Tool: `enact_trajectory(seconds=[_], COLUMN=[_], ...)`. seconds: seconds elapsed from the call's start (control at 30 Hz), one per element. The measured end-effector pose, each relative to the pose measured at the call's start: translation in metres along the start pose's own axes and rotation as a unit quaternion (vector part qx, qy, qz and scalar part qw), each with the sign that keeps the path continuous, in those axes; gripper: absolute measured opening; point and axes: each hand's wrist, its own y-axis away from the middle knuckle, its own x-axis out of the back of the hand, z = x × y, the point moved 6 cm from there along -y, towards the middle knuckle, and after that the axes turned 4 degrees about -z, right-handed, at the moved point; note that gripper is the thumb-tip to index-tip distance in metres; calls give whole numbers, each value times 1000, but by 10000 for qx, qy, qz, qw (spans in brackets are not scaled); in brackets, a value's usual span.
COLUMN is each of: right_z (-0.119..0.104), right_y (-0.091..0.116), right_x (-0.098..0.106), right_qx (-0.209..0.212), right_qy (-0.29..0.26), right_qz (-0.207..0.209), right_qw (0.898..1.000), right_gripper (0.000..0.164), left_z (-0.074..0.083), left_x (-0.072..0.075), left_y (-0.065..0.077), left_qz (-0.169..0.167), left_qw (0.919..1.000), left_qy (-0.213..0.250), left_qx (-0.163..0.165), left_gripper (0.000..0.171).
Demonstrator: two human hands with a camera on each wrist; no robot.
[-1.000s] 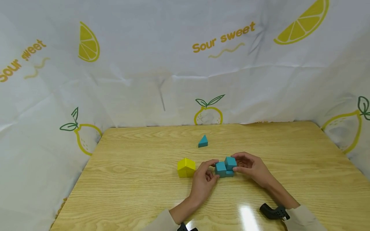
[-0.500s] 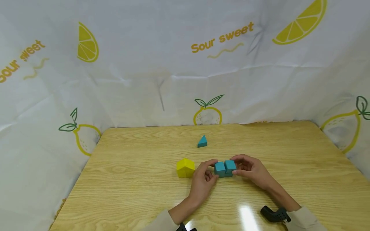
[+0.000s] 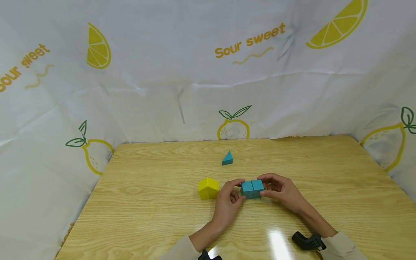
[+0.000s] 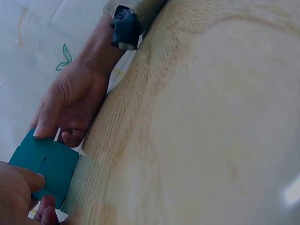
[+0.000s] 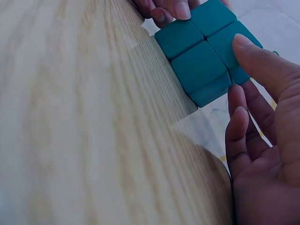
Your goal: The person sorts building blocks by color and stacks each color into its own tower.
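Several teal-blue cubes stand two wide and two high on the table, their faces nearly flush. My left hand (image 3: 228, 202) holds the upper left cube (image 3: 247, 186), thumb on the near face and index finger at the back. On the other side, my right hand (image 3: 284, 191) pinches the upper right cube (image 3: 258, 185) the same way. In the right wrist view the right thumb presses on that cube's face, and thin seams part it from the lower cubes (image 5: 199, 67). The left wrist view shows both thumbs on the stack (image 4: 58, 161).
Left of the left hand stands a yellow house-shaped group of blocks (image 3: 208, 188). A blue triangular block (image 3: 228, 159) lies farther back on the wooden table (image 3: 156, 224). A white lemon-print cloth (image 3: 169, 72) hangs behind the table.
The upper right cube, first sitting raised and askew, has come down and lined up against the left cube. The right hand moved slightly left and down with it; the left hand stayed in place.
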Motion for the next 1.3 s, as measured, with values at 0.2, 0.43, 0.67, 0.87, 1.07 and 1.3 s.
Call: enact_trajectory(seconds=[0.2, 0.43, 0.67, 0.87, 1.07, 1.3], right_z=[-1, -2, -4, -1, 0, -2], right_y=[0, -1, -1, -1, -1, -1], right_x=[0, 1, -1, -1, 0, -1], right_qx=[-26, -38, 91, 4, -31, 99], right_qy=[64, 35, -149, -161, -172, -174], right_qz=[-3, -39, -248, -237, -223, -283], right_qw=[10000, 10000, 9995, 9996, 9996, 9994], right_gripper=[38, 39, 39, 39, 39, 38], left_z=[1, 2, 2, 3, 3, 4], left_x=[0, 0, 0, 0, 0, 0], left_y=[-1, -1, 0, 0, -1, -1], left_qz=[0, -4, -32, -24, -41, -29], left_qw=[10000, 10000, 10000, 10000, 10000, 10000], left_qy=[-3, -28, -21, 2, 11, -15], left_qx=[-2, -44, -79, -14, 4, 24], left_gripper=[45, 45, 45, 45, 46, 47])
